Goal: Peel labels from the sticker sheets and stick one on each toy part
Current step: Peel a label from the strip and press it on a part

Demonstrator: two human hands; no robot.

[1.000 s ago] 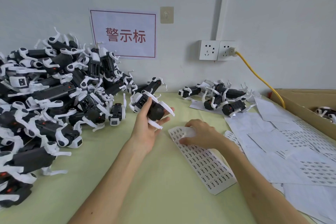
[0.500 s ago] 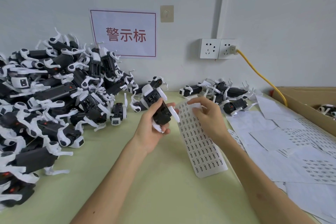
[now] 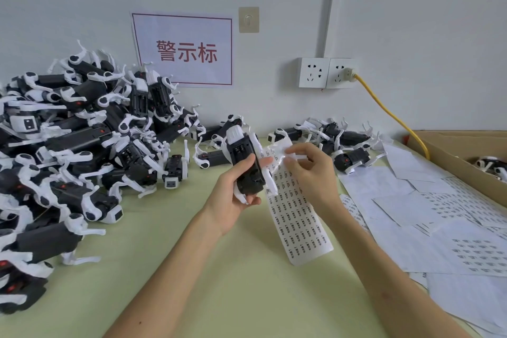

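My left hand (image 3: 233,197) grips a black and white toy part (image 3: 244,162), held upright above the table's middle. Its fingertips also pin the top of a long white sticker sheet (image 3: 297,217) that hangs down to the table. My right hand (image 3: 310,170) pinches at the sheet's curled top edge, right beside the toy. A big heap of the same toy parts (image 3: 71,162) covers the left side. A smaller group of toy parts (image 3: 337,143) lies at the back right.
Loose sticker sheets (image 3: 439,222) overlap across the right of the green table (image 3: 219,282). A cardboard box (image 3: 461,156) sits at the far right with toy parts inside. A yellow cable (image 3: 389,112) runs from the wall socket (image 3: 326,73) down behind the box.
Both hands rose from the table. My right hand lifted the sticker sheet up beside the toy, and my left hand turned the toy upright and caught the sheet's top.
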